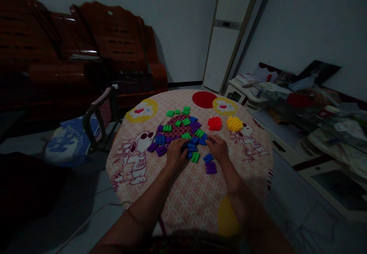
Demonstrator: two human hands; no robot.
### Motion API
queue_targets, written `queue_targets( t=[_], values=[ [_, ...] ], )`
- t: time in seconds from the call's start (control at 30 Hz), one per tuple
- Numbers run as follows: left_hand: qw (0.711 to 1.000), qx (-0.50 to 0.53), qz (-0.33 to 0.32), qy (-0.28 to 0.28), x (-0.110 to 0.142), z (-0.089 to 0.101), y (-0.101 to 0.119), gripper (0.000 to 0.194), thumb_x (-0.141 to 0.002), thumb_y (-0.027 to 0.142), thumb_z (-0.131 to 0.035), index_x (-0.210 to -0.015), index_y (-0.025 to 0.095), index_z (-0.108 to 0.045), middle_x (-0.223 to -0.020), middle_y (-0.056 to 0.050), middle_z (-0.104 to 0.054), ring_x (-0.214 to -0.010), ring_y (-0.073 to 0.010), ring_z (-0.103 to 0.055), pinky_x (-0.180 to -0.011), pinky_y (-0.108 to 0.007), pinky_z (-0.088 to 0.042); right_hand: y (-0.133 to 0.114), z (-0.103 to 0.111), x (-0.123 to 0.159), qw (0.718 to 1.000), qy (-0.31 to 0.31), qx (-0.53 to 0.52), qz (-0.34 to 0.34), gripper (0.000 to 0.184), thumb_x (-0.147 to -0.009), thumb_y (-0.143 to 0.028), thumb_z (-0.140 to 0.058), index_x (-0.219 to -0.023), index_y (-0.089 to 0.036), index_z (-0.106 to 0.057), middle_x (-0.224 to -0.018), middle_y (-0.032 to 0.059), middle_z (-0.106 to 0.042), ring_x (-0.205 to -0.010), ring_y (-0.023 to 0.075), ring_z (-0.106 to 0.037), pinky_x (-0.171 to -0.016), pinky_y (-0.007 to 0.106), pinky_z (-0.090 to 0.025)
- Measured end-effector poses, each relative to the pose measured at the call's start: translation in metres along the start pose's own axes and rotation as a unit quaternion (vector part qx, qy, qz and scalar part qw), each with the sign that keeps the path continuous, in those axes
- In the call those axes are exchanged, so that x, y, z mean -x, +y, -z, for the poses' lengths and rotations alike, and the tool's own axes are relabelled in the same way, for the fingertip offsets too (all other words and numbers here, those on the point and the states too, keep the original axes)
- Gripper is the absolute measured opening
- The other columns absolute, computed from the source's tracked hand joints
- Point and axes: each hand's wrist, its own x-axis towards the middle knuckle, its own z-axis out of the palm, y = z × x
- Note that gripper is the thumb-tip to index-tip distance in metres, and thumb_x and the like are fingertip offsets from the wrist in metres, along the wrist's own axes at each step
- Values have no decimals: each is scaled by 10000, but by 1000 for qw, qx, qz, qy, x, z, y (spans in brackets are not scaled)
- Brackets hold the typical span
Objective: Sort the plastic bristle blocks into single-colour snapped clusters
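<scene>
Lying at nine o'clock from right hand, farther from left hand: blue piece, axis roughly nine-to-three. Both hands' fingers part-curled; can't tell grip.

Head-height view; forward, down across nearby table

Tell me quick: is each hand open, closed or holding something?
Left hand: curled beside blue tubular pieces; whether it holds one cannot be told.
Right hand: at another blue piece; grip unclear.
</scene>
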Motion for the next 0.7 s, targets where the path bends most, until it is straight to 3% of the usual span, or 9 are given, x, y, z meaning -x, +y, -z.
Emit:
queue_targets(
  t=[0.2, 0.33, 0.43, 0.7],
  values=[
    [999, 24, -3, -47, 4, -1, 16, 263, -832, 218, -631, -1066, 233, -750, -1095, -83, -751, -1090, -282, -635, -1004, -469, -441, -18, -8, 7, 998, -27, -13, 55, 207, -942, -297, -552, -991, -223, -739, -948, 78, -721, -916, 210, -670, -854, 327, -536],
    [997, 46, -6, -64, 5, -1, 22, 298, -807, 196, -608, -1063, 237, -755, -1095, -75, -758, -1082, -276, -642, -1010, -462, -433, -18, -13, 3, 993, -70, 57, 81, 323, -913, -226, -561, -1203, -240, -703, -1206, 109, -684, -1150, 268, -598, -1023, 437, -489],
    [997, 54, -6, -62, 6, -1, 24, 336, -780, 165, -588, -1064, 232, -753, -1090, -70, -758, -1070, -272, -644, -1009, -460, -434, -17, -15, 0, 980, -120, 115, 109, 386, -914, -203, -556, -1280, -246, -670, -1337, 120, -627, -1219, 302, -530, -1057, 503, -448],
    [996, 63, -13, -59, 9, -3, 26, 281, -776, 191, -620, -1025, 209, -747, -1064, -82, -761, -1037, -277, -661, -981, -456, -456, -19, -18, -3, 966, -154, 153, 139, 223, -957, -211, -505, -1081, -203, -690, -1225, 126, -668, -1131, 300, -530, -1012, 481, -431]
  ],
)
